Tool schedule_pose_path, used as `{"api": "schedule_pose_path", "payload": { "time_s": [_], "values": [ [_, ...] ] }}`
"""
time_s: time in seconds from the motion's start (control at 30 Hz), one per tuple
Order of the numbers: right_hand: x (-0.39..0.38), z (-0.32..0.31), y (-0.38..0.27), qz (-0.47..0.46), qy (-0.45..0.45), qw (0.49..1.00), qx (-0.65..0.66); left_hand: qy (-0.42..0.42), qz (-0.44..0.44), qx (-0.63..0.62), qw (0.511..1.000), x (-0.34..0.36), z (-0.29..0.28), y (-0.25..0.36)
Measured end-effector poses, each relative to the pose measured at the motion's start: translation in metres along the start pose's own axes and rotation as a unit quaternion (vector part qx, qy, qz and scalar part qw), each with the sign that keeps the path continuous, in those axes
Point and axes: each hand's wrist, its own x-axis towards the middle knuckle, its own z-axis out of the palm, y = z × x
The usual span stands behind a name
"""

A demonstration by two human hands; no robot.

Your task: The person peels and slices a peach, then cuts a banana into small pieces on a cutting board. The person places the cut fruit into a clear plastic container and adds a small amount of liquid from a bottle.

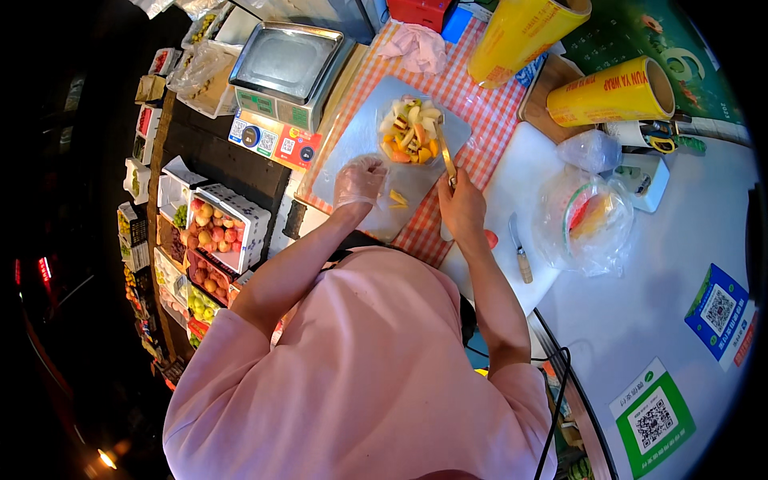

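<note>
Metal knife [449, 165]—in right hand [463, 208], cut fruit [411, 134]

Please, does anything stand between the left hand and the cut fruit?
Nothing visible blocks the left hand from the cut fruit. The yellow pieces lie to the hand's right, off that line, and the knife in the right hand is at the fruit's right side.

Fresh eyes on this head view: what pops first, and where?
The bright heap of cut fruit on the pale-blue cutting board, just beyond the gloved left hand. Next, two yellow plastic-wrap rolls at upper right, then boxed red-and-yellow fruit at left.
</note>
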Motion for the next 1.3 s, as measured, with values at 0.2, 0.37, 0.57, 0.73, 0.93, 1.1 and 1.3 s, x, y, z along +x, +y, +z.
{"api": "schedule_pose_path", "payload": {
  "time_s": [0.2, 0.37, 0.57, 0.73, 0.93, 1.1, 1.3],
  "values": [
    [-0.015, 0.002, 0.003, -0.045, -0.005, 0.999, 0.006, -0.064, 0.073, 0.099, 0.990, 0.035, -0.008, 0.026],
    [-0.021, -0.002, -0.001, -0.026, -0.050, 0.998, 0.005, -0.228, 0.057, 0.185, 0.954, 0.055, -0.015, 0.045],
    [-0.020, 0.000, 0.000, -0.042, -0.036, 0.998, 0.007, -0.220, 0.081, 0.179, 0.956, 0.058, -0.014, 0.039],
    [-0.021, 0.011, 0.002, -0.087, 0.019, 0.996, 0.023, -0.177, 0.082, 0.057, 0.979, 0.064, -0.010, 0.019],
    [-0.012, 0.009, -0.024, -0.150, 0.071, 0.986, -0.007, -0.230, -0.189, -0.423, 0.856, 0.071, -0.005, 0.020],
    [-0.008, 0.002, -0.031, -0.150, 0.029, 0.988, -0.029, -0.234, -0.206, -0.471, 0.825, 0.072, -0.007, 0.017],
    [-0.009, 0.004, -0.027, -0.150, 0.018, 0.987, -0.051, -0.253, -0.195, -0.460, 0.829, 0.072, -0.005, 0.015]
  ]
}}
